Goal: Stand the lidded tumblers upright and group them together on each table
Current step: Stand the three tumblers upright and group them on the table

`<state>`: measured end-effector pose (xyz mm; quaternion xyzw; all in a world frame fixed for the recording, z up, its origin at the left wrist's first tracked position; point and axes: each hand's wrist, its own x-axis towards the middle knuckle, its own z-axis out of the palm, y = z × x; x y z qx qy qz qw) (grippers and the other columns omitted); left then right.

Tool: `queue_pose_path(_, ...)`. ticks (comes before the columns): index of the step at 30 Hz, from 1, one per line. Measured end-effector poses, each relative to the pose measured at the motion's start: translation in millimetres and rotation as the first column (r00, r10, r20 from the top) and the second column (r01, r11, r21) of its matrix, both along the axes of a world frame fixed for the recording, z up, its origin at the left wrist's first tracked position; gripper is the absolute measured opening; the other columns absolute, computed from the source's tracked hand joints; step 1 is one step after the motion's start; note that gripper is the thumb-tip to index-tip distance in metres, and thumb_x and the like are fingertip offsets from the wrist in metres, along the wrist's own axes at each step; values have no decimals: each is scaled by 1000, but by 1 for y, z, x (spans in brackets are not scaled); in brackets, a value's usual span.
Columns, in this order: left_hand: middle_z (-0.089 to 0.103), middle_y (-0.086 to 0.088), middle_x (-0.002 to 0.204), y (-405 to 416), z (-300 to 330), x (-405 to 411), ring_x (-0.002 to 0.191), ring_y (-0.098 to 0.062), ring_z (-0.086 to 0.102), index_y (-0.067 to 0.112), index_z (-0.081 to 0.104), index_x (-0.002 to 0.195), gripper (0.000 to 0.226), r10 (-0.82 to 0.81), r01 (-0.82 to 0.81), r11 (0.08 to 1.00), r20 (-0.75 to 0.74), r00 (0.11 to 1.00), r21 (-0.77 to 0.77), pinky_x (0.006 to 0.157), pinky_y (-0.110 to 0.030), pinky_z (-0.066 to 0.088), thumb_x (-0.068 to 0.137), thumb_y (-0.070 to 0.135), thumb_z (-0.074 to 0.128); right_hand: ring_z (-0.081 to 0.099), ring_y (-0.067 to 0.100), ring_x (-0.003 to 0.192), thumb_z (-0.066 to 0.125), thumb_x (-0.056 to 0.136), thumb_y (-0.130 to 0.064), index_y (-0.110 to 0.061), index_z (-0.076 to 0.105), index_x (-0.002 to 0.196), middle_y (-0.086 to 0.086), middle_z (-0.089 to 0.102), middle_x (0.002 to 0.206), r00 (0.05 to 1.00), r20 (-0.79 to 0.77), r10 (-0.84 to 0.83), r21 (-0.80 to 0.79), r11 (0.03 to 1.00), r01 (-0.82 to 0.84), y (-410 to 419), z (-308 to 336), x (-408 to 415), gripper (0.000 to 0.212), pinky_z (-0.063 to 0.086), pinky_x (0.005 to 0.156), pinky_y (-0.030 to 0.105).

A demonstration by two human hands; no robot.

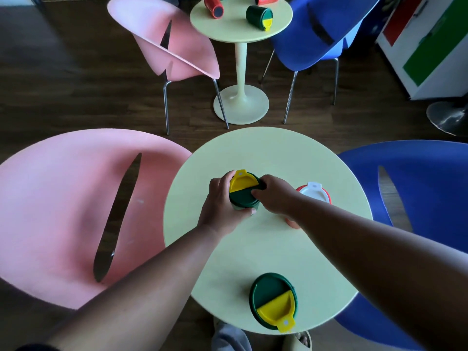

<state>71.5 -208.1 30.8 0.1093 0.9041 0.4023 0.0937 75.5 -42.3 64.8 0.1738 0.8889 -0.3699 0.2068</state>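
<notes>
1. While both hands work at the middle of the near table [253, 153], they close together on one green tumbler [243, 198] that stands upright there.
2. The left hand [222, 206] wraps around the tumbler's side, fingers curled on the far side and thumb on the near side.
3. The right hand [274, 195] comes in from the other side with its fingers bent over the edge of the green lid, just beside the yellow flap [239, 183] (the flap's tab points away from the person).
4. A red tumbler with a white lid [314, 195] stands just to the right of the right hand, partly hidden behind the forearm.
5. A second green tumbler [273, 300] stands near the table's front edge, well apart from the other two, its yellow flap pointing toward the person.
6. A pink chair [63, 211] sits to the left of this table and a blue chair [417, 186] to the right.
7. On the far table [228, 24], a green tumbler [259, 16] lies on its side, and a red tumbler [214, 6] lies on its side to its left; another red one [268, 0] is cut off by the top edge.
8. A pink chair [157, 34] and a blue chair [316, 29] flank that far table too.
</notes>
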Motion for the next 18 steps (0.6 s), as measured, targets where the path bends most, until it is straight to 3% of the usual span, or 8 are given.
queue_pose_path(8, 41, 5, 133, 6, 11, 0, 116, -18, 55, 42, 26, 149, 103, 22, -16, 996, 63, 998, -91, 92, -37, 52, 65, 45, 85, 57, 26, 89, 55, 92, -24, -11, 58, 120, 12, 66, 111, 999, -33, -8, -13, 1000, 8, 3, 6, 5, 30, 43, 69, 31)
queue_pose_path(11, 40, 7, 132, 6, 14, -3, 118, -18, 54, 45, 26, 147, 102, -8, 18, 990, 71, 997, -140, 92, -37, 51, 63, 49, 84, 58, 28, 107, 56, 93, -25, -14, 46, 140, 11, 61, 129, 998, -55, 23, -24, 999, -24, 6, 11, 11, 49, 47, 83, 33)
queue_pose_path(14, 35, 8, 140, 5, 14, -5, 128, -15, 48, 44, 25, 148, 104, -51, 59, 983, 49, 997, -175, 98, -35, 47, 63, 50, 84, 53, 26, 126, 59, 93, -29, -17, 38, 148, 8, 53, 142, 975, -162, 152, 86, 987, -139, 18, 21, 24, 60, 45, 99, 34)
queue_pose_path(18, 30, 7, 149, 4, 17, -8, 136, -17, 40, 41, 25, 150, 107, -161, 152, 953, -13, 987, -262, 108, -39, 41, 62, 50, 85, 43, 25, 135, 65, 90, -31, -18, 41, 147, 6, 48, 146, 906, -284, 315, 298, 927, -228, 52, 37, 49, 63, 41, 106, 36)
